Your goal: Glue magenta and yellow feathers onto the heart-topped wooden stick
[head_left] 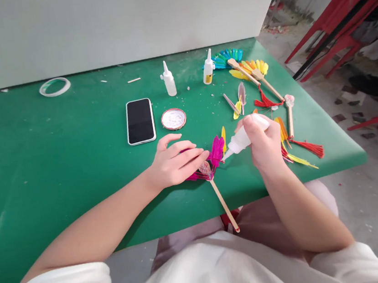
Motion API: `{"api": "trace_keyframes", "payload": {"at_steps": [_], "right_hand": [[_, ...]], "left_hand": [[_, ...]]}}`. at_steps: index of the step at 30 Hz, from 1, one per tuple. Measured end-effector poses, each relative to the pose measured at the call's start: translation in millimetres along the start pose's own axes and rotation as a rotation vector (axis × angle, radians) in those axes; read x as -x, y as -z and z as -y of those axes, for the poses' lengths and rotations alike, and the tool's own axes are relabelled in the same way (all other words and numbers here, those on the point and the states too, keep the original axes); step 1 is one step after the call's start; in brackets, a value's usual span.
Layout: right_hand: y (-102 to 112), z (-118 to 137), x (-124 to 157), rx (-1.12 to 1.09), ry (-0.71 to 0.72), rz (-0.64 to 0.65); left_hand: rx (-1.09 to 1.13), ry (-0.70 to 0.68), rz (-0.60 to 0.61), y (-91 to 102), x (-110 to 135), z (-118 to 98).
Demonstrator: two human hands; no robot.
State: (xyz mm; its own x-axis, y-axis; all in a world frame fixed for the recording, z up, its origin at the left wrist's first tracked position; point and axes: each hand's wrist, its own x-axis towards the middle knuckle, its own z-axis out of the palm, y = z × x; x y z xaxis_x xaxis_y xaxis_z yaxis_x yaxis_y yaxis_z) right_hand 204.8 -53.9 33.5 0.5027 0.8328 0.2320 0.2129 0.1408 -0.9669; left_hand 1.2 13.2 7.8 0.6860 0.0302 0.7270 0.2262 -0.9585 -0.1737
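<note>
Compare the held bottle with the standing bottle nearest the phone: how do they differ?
The held bottle tilts, tip pointing downward; the standing bottle is upright, tip pointing up. The held bottle is in the right grip; the standing bottle rests on the green table. Both are white with tapered tips.

The feather fan [211, 174] lies partly beneath the left hand [177, 161], whose outstretched fingers cover much of its left side. Just right of those fingertips, a magenta feather [217, 151] fans upward, with a narrow yellow feather [223, 140] behind it. A round, glittery ornament [205, 169] sits by the feather bases; the slim wooden handle [225, 207] slants bodyward from the left hand, red at its tip. Gripped in the right hand [261, 139], a white squeeze bottle [240, 140] tilts nozzle-down toward the magenta feather's edge; whether they touch is unclear.
</note>
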Motion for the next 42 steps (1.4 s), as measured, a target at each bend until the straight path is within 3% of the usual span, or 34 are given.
{"api": "trace_keyframes", "payload": {"at_steps": [8, 14, 20, 26, 32, 42], "right_hand": [[-2.1, 2.7, 4.6, -0.002, 0.019, 0.066], [0.4, 5.0, 2.5, 0.033, 0.015, 0.002], [-0.5, 10.0, 4.5, 0.061, 0.045, 0.066], [1.5, 13.8, 5.3, 0.062, 0.103, 0.037], [0.4, 16.0, 9.1, 0.097, 0.099, 0.136], [3.8, 17.3, 8.3, 0.127, 0.118, 0.113]], "left_hand": [[0.000, -0.002, -0.006, 0.1, 1.4, -0.3], [0.018, 0.011, 0.018, -0.3, 3.3, 0.9], [0.007, 0.037, 0.012, -0.3, 4.2, 1.9], [0.047, 0.044, -0.019, -0.4, 3.8, 1.5], [0.028, 0.012, -0.028, 0.4, 2.8, 1.2], [-0.021, 0.020, -0.020, -0.3, 3.5, 2.6]]}}
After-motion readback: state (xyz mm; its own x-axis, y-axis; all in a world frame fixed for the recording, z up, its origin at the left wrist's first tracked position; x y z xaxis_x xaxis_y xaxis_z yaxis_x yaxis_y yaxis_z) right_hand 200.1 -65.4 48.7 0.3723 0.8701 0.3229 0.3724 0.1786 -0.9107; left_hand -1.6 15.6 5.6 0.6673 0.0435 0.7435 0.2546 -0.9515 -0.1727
